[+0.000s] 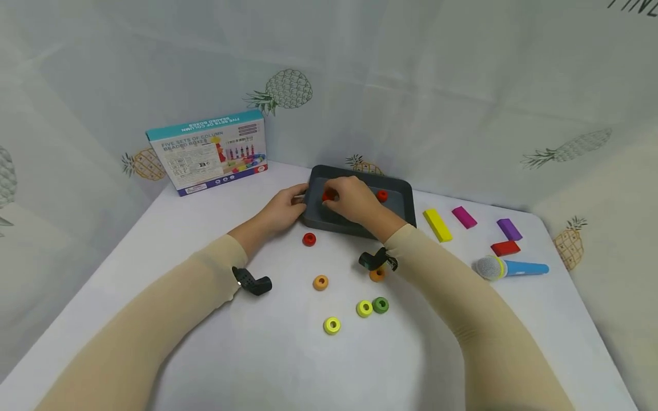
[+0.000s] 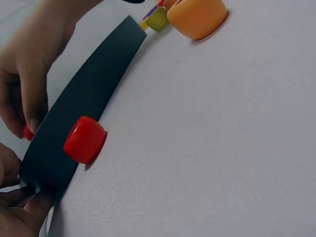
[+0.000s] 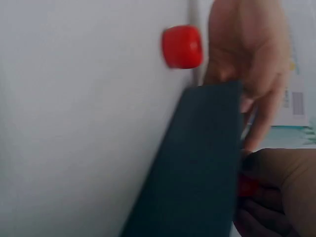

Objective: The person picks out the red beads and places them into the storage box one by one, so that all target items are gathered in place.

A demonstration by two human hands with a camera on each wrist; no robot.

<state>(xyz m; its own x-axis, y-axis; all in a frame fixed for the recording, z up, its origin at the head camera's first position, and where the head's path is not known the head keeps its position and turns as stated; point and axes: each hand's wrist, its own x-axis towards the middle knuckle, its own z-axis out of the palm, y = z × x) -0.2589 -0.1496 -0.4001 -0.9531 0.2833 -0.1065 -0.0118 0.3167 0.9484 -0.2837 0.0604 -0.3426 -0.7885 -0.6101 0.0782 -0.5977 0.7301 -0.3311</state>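
Note:
A dark grey tray (image 1: 336, 224) stands at the back of the table, and my left hand (image 1: 283, 209) grips its left end. In the left wrist view the thumb and fingers pinch the tray's corner. My right hand (image 1: 352, 200) reaches over the front wall into the tray and holds a red bead (image 1: 327, 196) between thumb and fingers, low inside it. A second red bead (image 1: 382, 196) sits in the tray's right part. Another red bead (image 1: 309, 239) lies on the table just in front of the tray, also visible in the left wrist view (image 2: 85, 140).
Nearer on the table lie orange beads (image 1: 321, 282), yellow beads (image 1: 332, 325) and a green bead (image 1: 380, 305). To the right are a yellow block (image 1: 437, 225), several other coloured blocks and a toy microphone (image 1: 514, 268). A cardboard box (image 1: 208, 151) stands at back left, by the hanging cloth.

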